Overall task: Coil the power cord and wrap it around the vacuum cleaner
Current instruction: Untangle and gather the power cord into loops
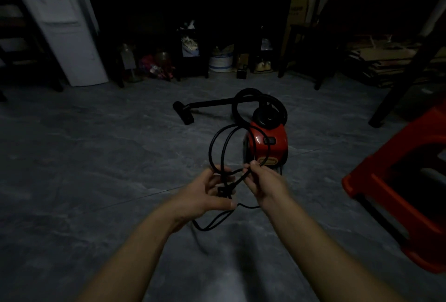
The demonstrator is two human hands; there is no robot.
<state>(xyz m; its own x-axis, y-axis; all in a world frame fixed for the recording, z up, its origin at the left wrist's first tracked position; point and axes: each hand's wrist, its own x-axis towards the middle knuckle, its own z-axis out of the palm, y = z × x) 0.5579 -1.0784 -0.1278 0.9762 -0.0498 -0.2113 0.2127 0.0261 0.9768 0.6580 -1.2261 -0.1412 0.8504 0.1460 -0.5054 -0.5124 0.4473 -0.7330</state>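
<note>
2 bare hands meet low over the grey floor [96, 157] on my dim feed. Fingertips [252, 164] of the right hand [264, 184] pinch the black power cord [237, 179]; the left hand [205, 196] curls its fingers around the gathered loops, with the plug [223, 191] against its palm. 2 loops rise from the hands, and slack hangs below the left wrist. Just beyond stands the red vacuum cleaner [271, 143], its black hose [241, 97] curled on top. At the right edge sits a red stool [398, 181].

Dim home storeroom: water dispenser [55, 24], dark cabinet [188, 12], shoes [261, 66], stacked cardboard [386, 60], red stool [398, 193], grey floor [96, 157].
</note>
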